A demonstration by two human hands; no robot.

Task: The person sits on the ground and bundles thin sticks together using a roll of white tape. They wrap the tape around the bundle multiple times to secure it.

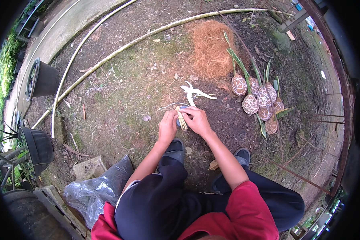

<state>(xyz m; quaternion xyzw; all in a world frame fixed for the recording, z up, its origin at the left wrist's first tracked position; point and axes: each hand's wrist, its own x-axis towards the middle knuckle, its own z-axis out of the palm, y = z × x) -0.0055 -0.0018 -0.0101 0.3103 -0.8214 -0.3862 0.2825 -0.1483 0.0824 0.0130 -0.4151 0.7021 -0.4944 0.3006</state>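
Between my two hands is a small bundle of thin yellowish stalks. My left hand grips its left side, and my right hand pinches it from the right near the top. A white string trails left from the bundle area. Just behind the fingers shows part of a round blue item, mostly hidden. Beyond my hands, white-handled pruning shears lie spread on the soil. To the right lie several string-wrapped fibre balls with long green leaves growing out of them.
A heap of loose orange-brown coconut fibre lies ahead. Long pale poles cross the ground. Black plant pots stand left. A clear plastic bag of dark soil rests by my left leg. A rusty metal frame edges the right.
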